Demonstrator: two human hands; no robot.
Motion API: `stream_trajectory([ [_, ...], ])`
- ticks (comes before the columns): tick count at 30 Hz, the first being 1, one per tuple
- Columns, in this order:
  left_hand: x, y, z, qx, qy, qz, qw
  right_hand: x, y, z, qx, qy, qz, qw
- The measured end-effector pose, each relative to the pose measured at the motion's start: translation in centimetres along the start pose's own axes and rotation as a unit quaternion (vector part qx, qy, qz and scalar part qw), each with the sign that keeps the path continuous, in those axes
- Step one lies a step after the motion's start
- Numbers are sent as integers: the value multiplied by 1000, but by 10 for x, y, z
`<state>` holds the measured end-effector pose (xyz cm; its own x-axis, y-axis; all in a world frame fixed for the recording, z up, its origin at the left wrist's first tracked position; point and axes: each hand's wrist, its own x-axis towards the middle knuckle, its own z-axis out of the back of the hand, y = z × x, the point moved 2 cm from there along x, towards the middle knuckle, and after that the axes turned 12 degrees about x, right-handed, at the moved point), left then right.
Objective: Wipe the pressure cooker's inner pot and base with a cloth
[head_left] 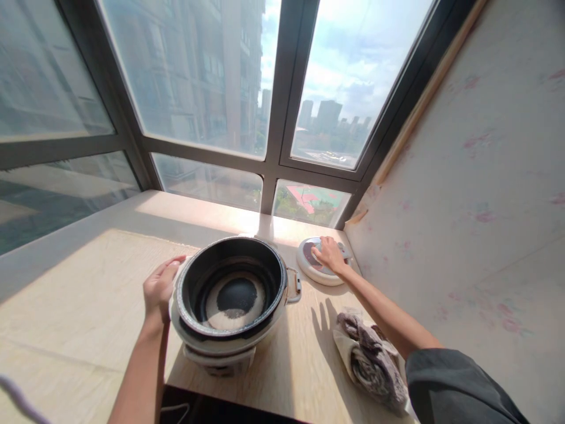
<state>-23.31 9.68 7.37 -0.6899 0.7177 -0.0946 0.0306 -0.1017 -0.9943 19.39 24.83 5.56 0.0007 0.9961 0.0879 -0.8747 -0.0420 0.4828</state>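
Observation:
A white electric cooking pot [271, 338] stands on the wooden surface, its dark inner bowl [241, 294] facing up and a pale round patch showing at the bottom. My left hand [162, 285] is closed on the pot's left side, where the handle is mostly hidden behind the fingers. At the back right, a round white lid [309, 268] with a glass middle lies flat on the surface. My right hand [330, 253] reaches over it with fingers curled at its centre. The lid touches neither the pot nor the bowl.
A bundled grey-brown cloth [373, 368] lies below my right forearm. Framed windows [271, 118] rise behind the surface, and a floral-papered wall [463, 235] bounds it on the right. A pale mat [88, 306] covers the left part. A dark gap [212, 406] opens at the front edge.

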Motion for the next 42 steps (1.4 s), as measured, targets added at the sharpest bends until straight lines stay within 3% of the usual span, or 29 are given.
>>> stream_trajectory([
  [4,-2,-1,-1,-15,-1,19,1000,20,-18,-12,-89,8,-74,993],
  [11,0,3,1,-26,-4,17,1000,43,-22,-28,-144,-9,-161,976],
  [22,7,12,2,-19,9,-42,999,34,-28,-17,-139,10,-125,982],
  [26,4,11,2,-25,12,-37,999,30,-20,11,-99,4,-115,988],
  [33,-2,4,3,-7,5,-34,999,15,15,95,-33,-55,-48,997],
  [38,-3,6,2,-27,18,-32,999,-13,78,145,59,-124,86,987],
  [42,-4,6,4,-40,22,-46,998,-49,149,162,32,-161,194,967],
])
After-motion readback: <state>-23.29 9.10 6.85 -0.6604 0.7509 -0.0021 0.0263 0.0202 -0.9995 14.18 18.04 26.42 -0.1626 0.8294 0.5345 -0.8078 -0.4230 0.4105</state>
